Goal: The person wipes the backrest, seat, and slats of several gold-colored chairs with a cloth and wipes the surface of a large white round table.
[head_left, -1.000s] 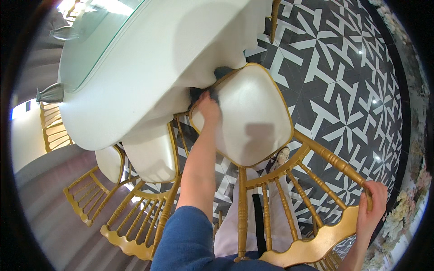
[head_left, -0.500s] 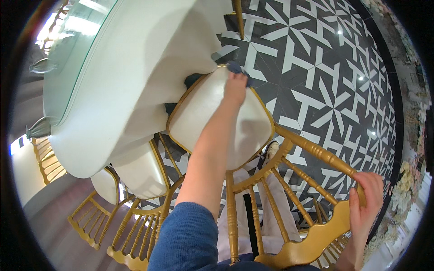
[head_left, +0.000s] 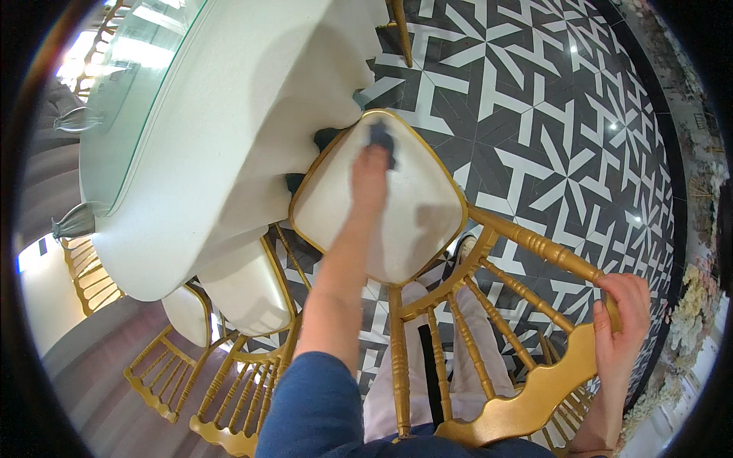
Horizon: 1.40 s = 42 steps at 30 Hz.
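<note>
Black-and-white geometric tile floor (head_left: pixel 566 182) fills the right side and runs under everything. Biggest item on it: your long round-ended table (head_left: pixel 221 145), covered in white, up at left. A clear glass sheet (head_left: pixel 134 133) with a greenish edge sits along its far side.

Next size down, your gold spindle-back chair (head_left: pixel 412 256): centre, backrest toward you, white seat facing up, far left edge right by the table cover. Two more matching gold chairs stand to its left along the table, the nearer one (head_left: pixel 248 301) partly behind your forearm, the farther one (head_left: pixel 187 314) smaller in view. Pale flowers (head_left: pixel 681 328) line the far right edge. Your pale trousers (head_left: pixel 384 397) show behind the backrest spindles; one shoe (head_left: pixel 466 246) peeks out just past the seat.

Hands: your right hand (head_left: pixel 626 309) is wrapped around the right end of the backrest, thumb on the near side. Your left hand (head_left: pixel 370 172), arm stretched over the seat, is bunched on a dark blue cloth (head_left: pixel 381 137). Cloth is on the far half of the seat, sticking out past your fingers. Motion blur there; can't tell exact finger positions.
</note>
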Available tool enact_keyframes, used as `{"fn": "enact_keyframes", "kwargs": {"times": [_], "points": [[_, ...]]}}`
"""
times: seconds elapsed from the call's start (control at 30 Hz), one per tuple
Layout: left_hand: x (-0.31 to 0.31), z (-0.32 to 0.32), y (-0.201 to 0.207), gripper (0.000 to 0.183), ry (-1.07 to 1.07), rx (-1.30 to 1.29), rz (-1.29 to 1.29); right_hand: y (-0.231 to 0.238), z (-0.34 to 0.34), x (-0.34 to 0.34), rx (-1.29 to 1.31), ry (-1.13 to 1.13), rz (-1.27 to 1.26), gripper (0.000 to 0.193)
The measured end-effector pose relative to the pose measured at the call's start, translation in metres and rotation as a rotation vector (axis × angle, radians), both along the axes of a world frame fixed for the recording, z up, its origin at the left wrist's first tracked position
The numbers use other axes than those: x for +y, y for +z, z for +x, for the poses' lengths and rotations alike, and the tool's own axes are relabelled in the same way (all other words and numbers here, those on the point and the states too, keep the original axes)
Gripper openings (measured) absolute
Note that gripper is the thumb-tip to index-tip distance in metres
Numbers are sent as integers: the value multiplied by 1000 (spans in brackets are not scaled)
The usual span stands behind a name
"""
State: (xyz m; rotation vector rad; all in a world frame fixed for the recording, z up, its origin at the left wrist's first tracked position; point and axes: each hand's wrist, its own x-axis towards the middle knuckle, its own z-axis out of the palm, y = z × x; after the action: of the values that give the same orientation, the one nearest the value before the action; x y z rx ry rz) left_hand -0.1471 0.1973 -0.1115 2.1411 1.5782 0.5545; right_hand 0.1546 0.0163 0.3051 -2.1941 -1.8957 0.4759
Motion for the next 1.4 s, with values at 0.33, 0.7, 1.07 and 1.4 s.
{"fn": "enact_keyframes", "kwargs": {"times": [0.33,0.7,1.07,1.4], "points": [[-119,-65,-8,49,-191,170,-73,1,-4,3,-15,27,-5,26],[-165,-77,24,45,-423,160,-133,-1,1,4,-36,56,15,26],[-92,97,3,31,-424,56,-77,-1,-2,6,-5,17,14,26],[-192,49,-12,21,-841,218,87,-4,3,-1,-6,-15,47,24]]}}
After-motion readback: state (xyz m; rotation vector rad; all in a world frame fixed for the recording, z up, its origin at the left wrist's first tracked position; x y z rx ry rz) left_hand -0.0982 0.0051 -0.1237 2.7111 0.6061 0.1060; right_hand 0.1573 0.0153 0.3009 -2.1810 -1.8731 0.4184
